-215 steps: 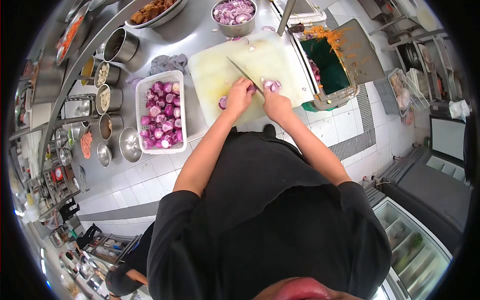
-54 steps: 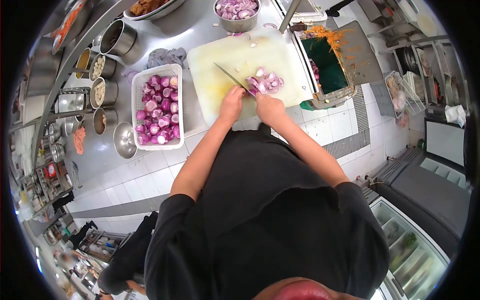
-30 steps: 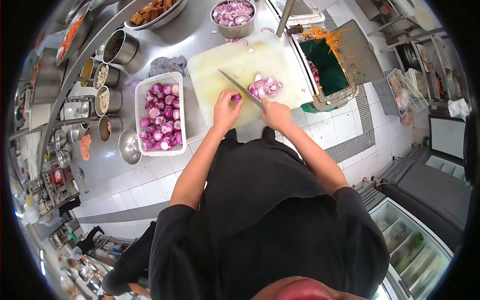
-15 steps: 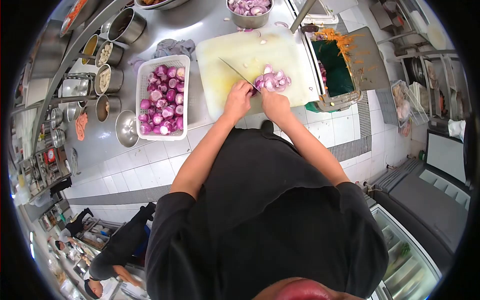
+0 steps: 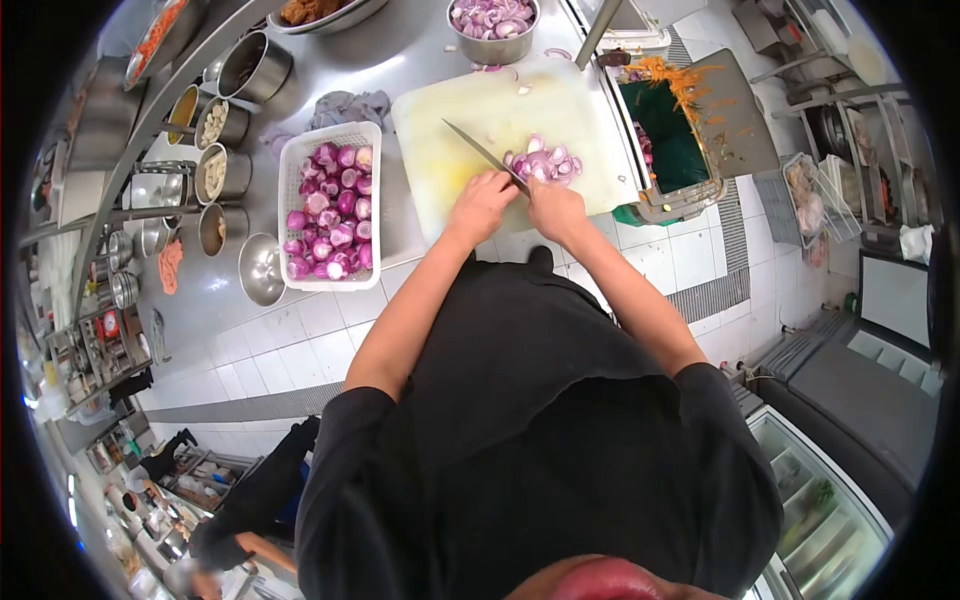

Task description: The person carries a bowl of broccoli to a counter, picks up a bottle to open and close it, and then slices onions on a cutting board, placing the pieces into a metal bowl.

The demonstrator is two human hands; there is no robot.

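Note:
In the head view, my right hand is closed round the handle of a kitchen knife. Its blade slants up and left over the white cutting board. My left hand lies against the near side of the blade, fingers bent and pressed down on a red onion that they mostly hide. Sliced red onion is heaped just beyond my right hand. Left of the board stands a white plastic basket holding many peeled red onions.
A metal bowl of sliced onion stands behind the board. Right of it is a green-lined bin with orange peelings. Several metal pots, a steel bowl and a grey cloth sit on the left. Another person is at lower left.
The knife blade has shifted slightly and turned, showing more of its flat side. My left fingers have flattened beside it. The view has moved a little, and the person behind has shifted.

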